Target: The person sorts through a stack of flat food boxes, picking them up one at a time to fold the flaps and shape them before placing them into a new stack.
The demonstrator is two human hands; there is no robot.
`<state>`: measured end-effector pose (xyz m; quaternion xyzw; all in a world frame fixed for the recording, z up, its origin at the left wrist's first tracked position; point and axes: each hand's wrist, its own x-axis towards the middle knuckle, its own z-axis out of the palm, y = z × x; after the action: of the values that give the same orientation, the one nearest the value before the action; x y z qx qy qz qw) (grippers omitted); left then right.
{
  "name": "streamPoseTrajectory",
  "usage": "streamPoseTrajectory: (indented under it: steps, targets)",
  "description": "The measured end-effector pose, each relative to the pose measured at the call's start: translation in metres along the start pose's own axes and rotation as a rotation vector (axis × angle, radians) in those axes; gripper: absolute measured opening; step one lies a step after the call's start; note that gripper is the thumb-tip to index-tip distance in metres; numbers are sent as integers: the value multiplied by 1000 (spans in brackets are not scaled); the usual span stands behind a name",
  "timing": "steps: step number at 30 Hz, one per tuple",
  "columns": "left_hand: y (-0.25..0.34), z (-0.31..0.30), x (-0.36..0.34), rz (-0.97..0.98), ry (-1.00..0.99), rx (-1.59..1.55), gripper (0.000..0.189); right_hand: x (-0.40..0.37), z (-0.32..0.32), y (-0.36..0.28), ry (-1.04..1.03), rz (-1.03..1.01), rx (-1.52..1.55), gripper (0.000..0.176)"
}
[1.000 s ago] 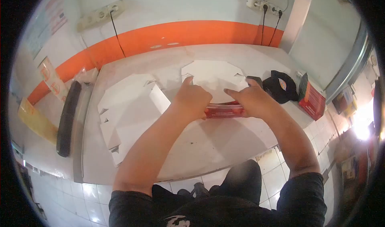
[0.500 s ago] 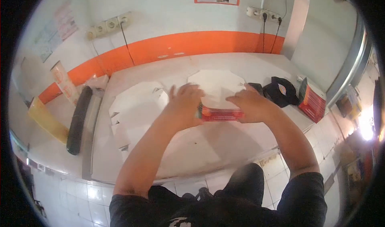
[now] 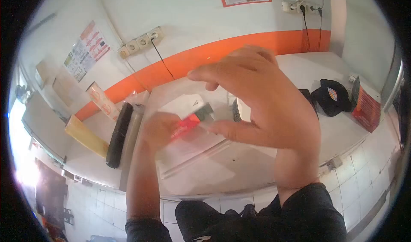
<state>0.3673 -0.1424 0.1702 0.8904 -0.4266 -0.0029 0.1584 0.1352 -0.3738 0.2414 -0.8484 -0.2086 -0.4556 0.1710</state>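
A cardboard box (image 3: 185,126) with a red and dark green printed side is over the left part of the table. My left hand (image 3: 162,130), smeared by motion, is closed on its left end. My right hand (image 3: 261,98) is raised close to the camera, fingers and thumb apart, with nothing in it. A white cardboard piece (image 3: 244,110) with a dark edge shows partly behind my right hand. White flat cardboard (image 3: 177,106) lies beyond my left hand.
On the table's (image 3: 252,173) right are a black cap (image 3: 332,97) and a red printed box (image 3: 365,107). To the left are a black roll (image 3: 119,136), a yellowish roll (image 3: 87,136) and a printed roll (image 3: 102,100). Sockets (image 3: 141,42) with cords line the wall.
My left hand has moved toward the table's left with the box, which is now tilted. My right hand has come off it and risen toward the camera. The view has turned left.
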Motion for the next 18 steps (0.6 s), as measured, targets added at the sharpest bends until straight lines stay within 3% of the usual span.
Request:
streamPoseTrajectory:
  steps: [4, 7, 9, 12, 14, 16, 18]
  targets:
    - [19, -39, 21, -52, 47, 295, 25, -1, 10, 27, 4, 78, -82, 60]
    - [15, -22, 30, 85, -102, 503, 26, -2, 6, 33, 21, 93, -95, 59]
    - [14, -15, 26, 15, -215, 260, 24, -3, 1, 31, 41, 88, -60, 59]
    - [-15, 3, 27, 113, -206, -36, 23, -5, -9, 22, 36, 92, -9, 59]
    - [-42, -2, 29, 212, -80, 82, 22, -6, -13, 19, 5, 106, -5, 60]
    - [-26, -36, 31, 244, 88, 838, 22, -6, -13, 21, -5, 129, -17, 62]
    - [-2, -59, 26, 87, 613, 557, 17, -6, -8, 27, 19, 163, -105, 63]
